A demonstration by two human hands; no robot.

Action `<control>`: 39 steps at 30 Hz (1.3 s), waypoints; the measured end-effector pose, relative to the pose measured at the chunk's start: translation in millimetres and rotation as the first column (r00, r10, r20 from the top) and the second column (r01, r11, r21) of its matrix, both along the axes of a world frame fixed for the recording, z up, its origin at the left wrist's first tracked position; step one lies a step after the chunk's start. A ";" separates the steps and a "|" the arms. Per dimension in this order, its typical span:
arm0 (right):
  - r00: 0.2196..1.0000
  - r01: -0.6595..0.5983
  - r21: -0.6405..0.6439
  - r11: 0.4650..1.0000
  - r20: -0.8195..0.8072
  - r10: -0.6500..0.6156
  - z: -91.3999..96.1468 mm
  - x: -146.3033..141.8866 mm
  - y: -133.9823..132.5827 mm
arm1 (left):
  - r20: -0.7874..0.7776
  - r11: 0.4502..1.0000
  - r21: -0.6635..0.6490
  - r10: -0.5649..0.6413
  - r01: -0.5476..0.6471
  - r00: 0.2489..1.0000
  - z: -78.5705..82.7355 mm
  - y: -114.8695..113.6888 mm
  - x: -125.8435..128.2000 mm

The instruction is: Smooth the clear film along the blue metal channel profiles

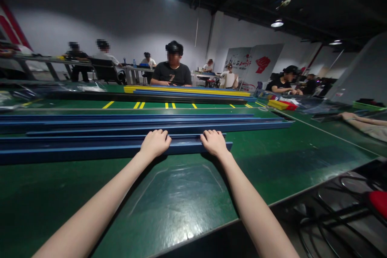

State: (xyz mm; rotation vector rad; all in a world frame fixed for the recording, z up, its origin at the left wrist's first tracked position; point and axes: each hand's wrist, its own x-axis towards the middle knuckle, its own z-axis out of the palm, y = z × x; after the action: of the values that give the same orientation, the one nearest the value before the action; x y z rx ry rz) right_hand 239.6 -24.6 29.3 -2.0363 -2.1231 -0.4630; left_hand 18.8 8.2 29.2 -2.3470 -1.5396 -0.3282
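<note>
A long blue U-shaped channel strip (90,151) lies across the green table nearest to me. My left hand (155,143) is closed over its near wall, fingers curled into the groove. Further right, near the strip's end, my right hand (214,142) grips the same wall in a like way. The fingertips of both hands are hidden inside the channel. Just beyond, more blue strips (266,125) lie roughly parallel to this one, close together.
Across the green table (272,161) lie dark strips (169,97) and a yellow strip (187,91). A yellow bin (278,104) stands at the far right. Another person's arm (363,121) rests on the right side. A person (171,68) sits opposite. A red-seated stool (379,203) stands below the near edge.
</note>
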 end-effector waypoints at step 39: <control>0.993 -0.109 0.058 0.992 -0.042 0.112 -4.9 10.4 4.4 | 0.093 0.774 -0.531 -0.352 0.345 0.932 35.8 -48.4 36.4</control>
State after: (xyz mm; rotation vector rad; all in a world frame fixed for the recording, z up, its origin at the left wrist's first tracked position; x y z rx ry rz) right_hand 250.0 -20.2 24.5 -1.8700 -2.1580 -0.4497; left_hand 55.2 -40.1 65.0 -3.0797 -1.2979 0.0633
